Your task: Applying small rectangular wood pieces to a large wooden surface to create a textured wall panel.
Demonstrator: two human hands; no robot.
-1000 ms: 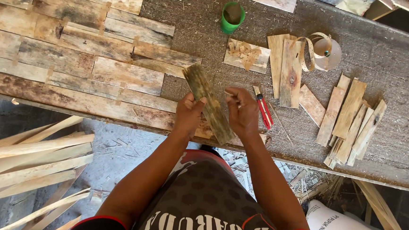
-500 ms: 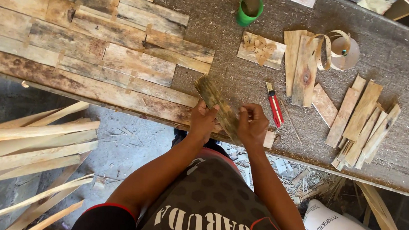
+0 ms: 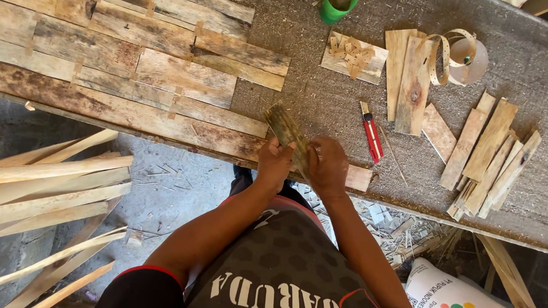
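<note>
My left hand and my right hand both grip the near end of a narrow, weathered wooden strip. The strip slants up and to the left over the front edge of the grey workbench. Just to the left of it lies a panel of joined weathered wood slats. A red utility knife rests on the bench to the right of my right hand. A small pale wood block sits by the bench edge beside that hand.
A green cup stands at the back. A small board with wood chips, two upright planks, a curled tape roll and a pile of short slats lie to the right. Long pale strips lean below left; a white sack sits below right.
The view has shifted, so the bench and hands appear further right. Both hands keep hold of the strip, which has tilted slightly and slid closer to the bench edge.
</note>
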